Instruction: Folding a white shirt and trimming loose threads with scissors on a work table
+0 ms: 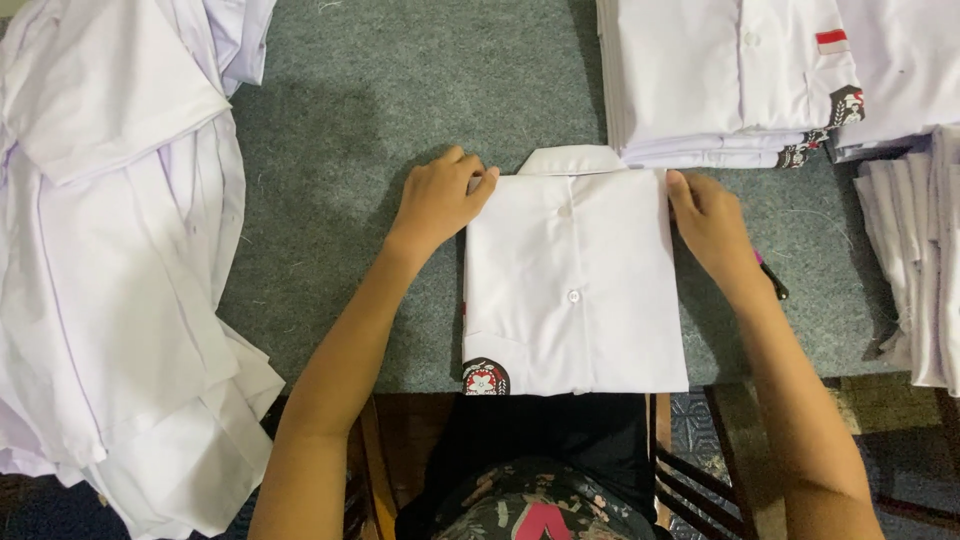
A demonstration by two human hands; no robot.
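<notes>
Head camera, looking straight down at a work surface covered in grey-green felt-like cloth [400, 120]. At the centre lies a neatly folded white button-up shirt [575, 290], collar pointing away from the person, two white buttons showing down its front and a round dark embroidered patch [485, 377] at its lower left corner. Its near edge sits at the edge of the surface, just above the person's lap.

The left hand [437, 197] rests against the shirt's upper left corner, fingers curled, fingertips on the fabric by the collar. The right hand [708, 218] presses flat against the upper right edge — fingers together, touching the cloth. Neither hand grips anything; both simply lie on the shirt's sides.

To the left, a loose heap of unfolded white shirts [110, 260] spills over the surface's edge. At the upper right sits a tidy stack of folded white shirts [730, 90], the top one bearing a small red-and-white rectangle — further white folded garments [915, 260] lie along the right edge. A dark pen-like object [772, 280] lies just beside the right wrist.
</notes>
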